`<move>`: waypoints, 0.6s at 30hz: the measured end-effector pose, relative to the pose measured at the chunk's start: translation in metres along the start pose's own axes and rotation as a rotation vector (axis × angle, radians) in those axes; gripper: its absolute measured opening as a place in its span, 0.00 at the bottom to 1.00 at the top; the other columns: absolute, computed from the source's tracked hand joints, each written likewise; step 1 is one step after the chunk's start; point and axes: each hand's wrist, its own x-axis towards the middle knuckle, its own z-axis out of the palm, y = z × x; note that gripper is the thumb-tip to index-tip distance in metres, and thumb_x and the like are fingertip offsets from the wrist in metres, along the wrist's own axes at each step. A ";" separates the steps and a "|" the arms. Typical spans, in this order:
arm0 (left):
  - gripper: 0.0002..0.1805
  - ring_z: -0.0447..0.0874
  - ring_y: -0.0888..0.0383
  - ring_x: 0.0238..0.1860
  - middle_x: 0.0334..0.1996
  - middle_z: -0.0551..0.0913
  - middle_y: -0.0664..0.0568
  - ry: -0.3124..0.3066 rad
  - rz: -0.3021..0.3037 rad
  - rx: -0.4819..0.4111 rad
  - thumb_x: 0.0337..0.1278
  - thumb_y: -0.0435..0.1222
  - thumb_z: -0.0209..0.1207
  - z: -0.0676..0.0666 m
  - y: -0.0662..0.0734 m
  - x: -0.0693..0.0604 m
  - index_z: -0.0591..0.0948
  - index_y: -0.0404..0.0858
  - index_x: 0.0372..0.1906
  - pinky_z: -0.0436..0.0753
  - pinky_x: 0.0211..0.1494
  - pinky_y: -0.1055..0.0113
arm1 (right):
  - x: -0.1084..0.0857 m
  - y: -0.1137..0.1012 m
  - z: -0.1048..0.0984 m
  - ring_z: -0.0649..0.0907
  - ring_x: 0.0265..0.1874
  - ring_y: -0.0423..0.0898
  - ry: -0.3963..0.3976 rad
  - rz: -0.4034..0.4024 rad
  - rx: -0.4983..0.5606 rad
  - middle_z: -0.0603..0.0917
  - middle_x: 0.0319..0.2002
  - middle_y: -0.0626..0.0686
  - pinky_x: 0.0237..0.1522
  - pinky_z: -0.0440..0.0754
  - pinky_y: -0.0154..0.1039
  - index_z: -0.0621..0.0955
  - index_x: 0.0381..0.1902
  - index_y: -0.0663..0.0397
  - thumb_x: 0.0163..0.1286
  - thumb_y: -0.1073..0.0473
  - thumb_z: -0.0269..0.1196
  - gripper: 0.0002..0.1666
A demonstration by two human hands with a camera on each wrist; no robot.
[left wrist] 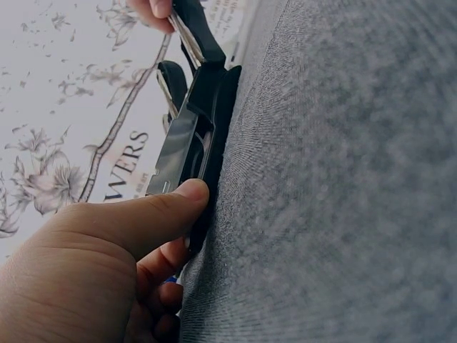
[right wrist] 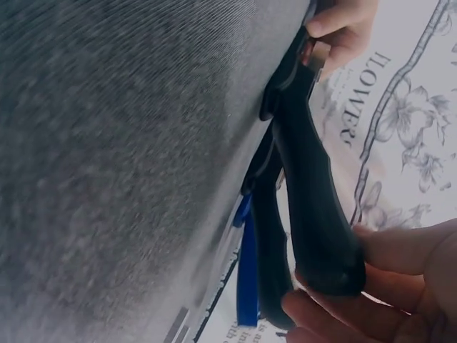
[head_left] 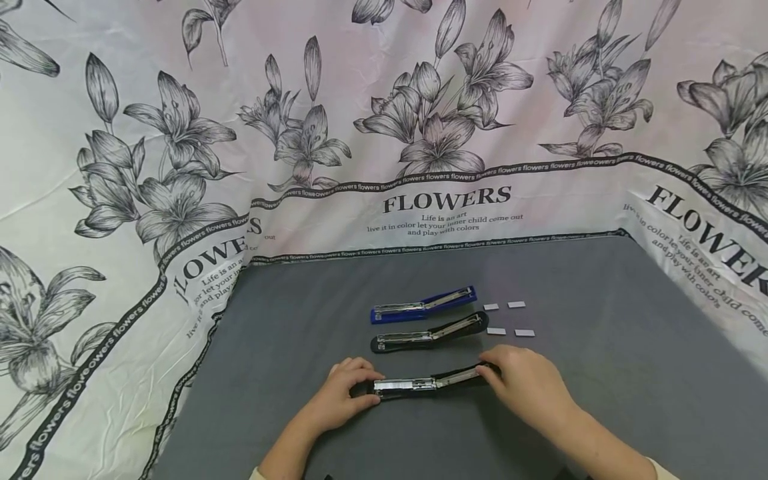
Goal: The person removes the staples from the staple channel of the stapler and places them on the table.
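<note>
Nearest to me on the grey table lies a black stapler (head_left: pixel 405 385), unfolded so that its metal staple channel faces up. My left hand (head_left: pixel 348 393) grips its left end between thumb and fingers, the thumb (left wrist: pixel 191 191) on the near side in the left wrist view. The other end, the raised black handle (right wrist: pixel 318 207), is pinched by my right hand (head_left: pixel 527 379). Behind it lie a second unfolded black stapler (head_left: pixel 405 339) and, farther back, an unfolded blue stapler (head_left: pixel 399 313). Neither hand holds these two.
Several small white staple strips (head_left: pixel 496 331) lie in two rows right of the two far staplers. The grey table (head_left: pixel 288 313) is bordered by a white flower-printed cloth (head_left: pixel 336 230) at the back and sides.
</note>
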 end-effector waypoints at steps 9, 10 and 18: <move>0.16 0.73 0.64 0.46 0.46 0.79 0.67 0.016 0.029 -0.009 0.60 0.41 0.72 -0.001 0.001 -0.001 0.88 0.48 0.53 0.67 0.55 0.53 | 0.010 -0.021 0.013 0.85 0.39 0.45 0.087 -0.144 -0.008 0.87 0.38 0.46 0.40 0.84 0.44 0.90 0.39 0.55 0.53 0.65 0.80 0.15; 0.16 0.73 0.63 0.46 0.46 0.79 0.66 0.014 0.025 -0.011 0.60 0.41 0.72 -0.001 0.001 -0.001 0.88 0.48 0.53 0.67 0.55 0.53 | 0.011 -0.025 0.016 0.85 0.38 0.45 0.081 -0.150 -0.001 0.87 0.38 0.46 0.40 0.84 0.43 0.90 0.39 0.54 0.54 0.65 0.80 0.14; 0.16 0.72 0.63 0.46 0.46 0.79 0.67 0.007 -0.009 -0.014 0.60 0.42 0.72 -0.002 0.002 0.000 0.88 0.50 0.53 0.66 0.55 0.53 | 0.018 -0.059 0.035 0.76 0.25 0.33 -0.095 -0.120 0.122 0.79 0.28 0.39 0.27 0.77 0.34 0.90 0.37 0.51 0.61 0.60 0.75 0.06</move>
